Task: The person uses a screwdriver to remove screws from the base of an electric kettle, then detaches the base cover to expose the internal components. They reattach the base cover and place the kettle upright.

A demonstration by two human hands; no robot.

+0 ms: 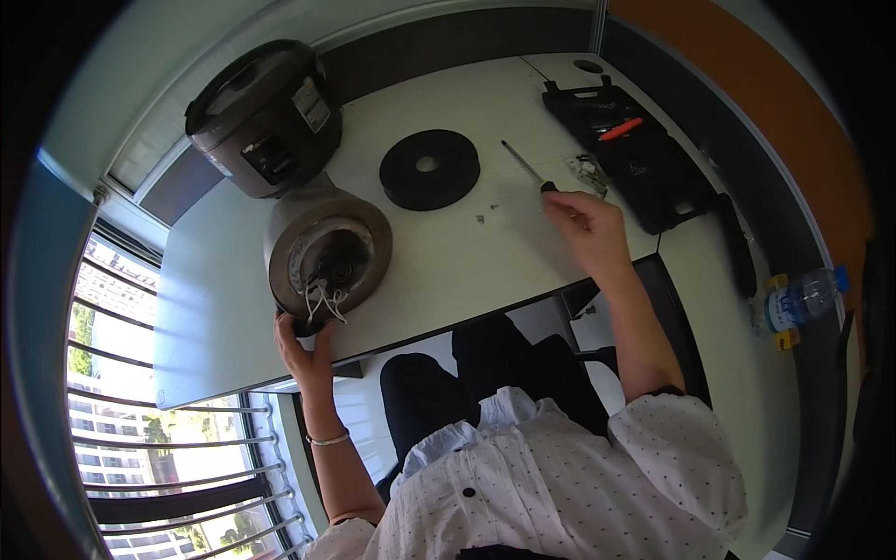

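A round brown appliance [378, 245], open on the side facing me, stands tilted at the left of the table. White wires [322, 301] hang from its dark, stained hollow. My left hand [304, 353] grips its near lower edge at a black part, thumb and fingers apart around it. To the right, my right hand [593, 233] has its fingers curled at the black handle of a screwdriver [525, 163]. The shaft points away to the left; most of the handle is hidden by the fingers. A black round disc [429, 170] lies between the hands, farther back.
Several small screws [481, 219] lie near the disc. A dark rice cooker [271, 121] stands at the back left. At the right are a black tool case [644, 168] with a red-handled tool [621, 130], a small clear packet [586, 173] and a plastic bottle [807, 301].
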